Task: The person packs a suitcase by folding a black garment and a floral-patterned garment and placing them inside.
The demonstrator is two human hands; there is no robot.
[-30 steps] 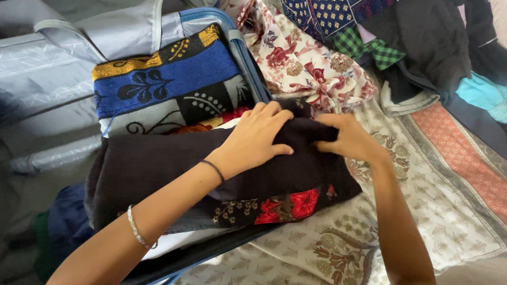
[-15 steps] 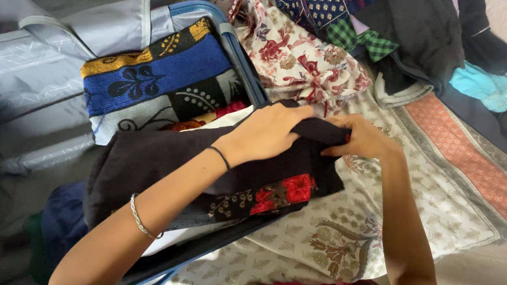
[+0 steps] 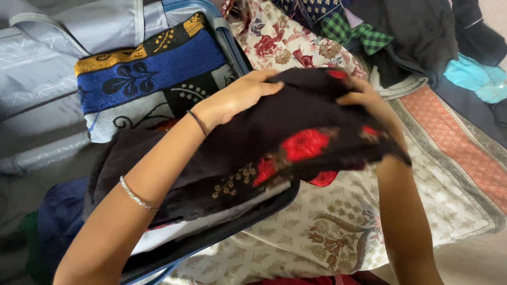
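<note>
The black garment (image 3: pixel 277 140) with red flowers is lifted just above the open suitcase (image 3: pixel 231 45), not yet laid flat inside. The left hand (image 3: pixel 235 98) and right hand (image 3: pixel 371 100) both clench its upper edge. Inside the suitcase a blue patterned towel (image 3: pixel 152 78) is already packed. Beyond the suitcase, a floral cloth (image 3: pixel 281 41) and other clothes (image 3: pixel 431 20) wait unpacked on the bed (image 3: pixel 448 169).

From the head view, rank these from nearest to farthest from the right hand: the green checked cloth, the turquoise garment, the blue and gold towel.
From the right hand:
1. Green checked cloth, just above it, toward the top.
2. Turquoise garment, off to the right.
3. Blue and gold towel, far left, in the suitcase.
</note>
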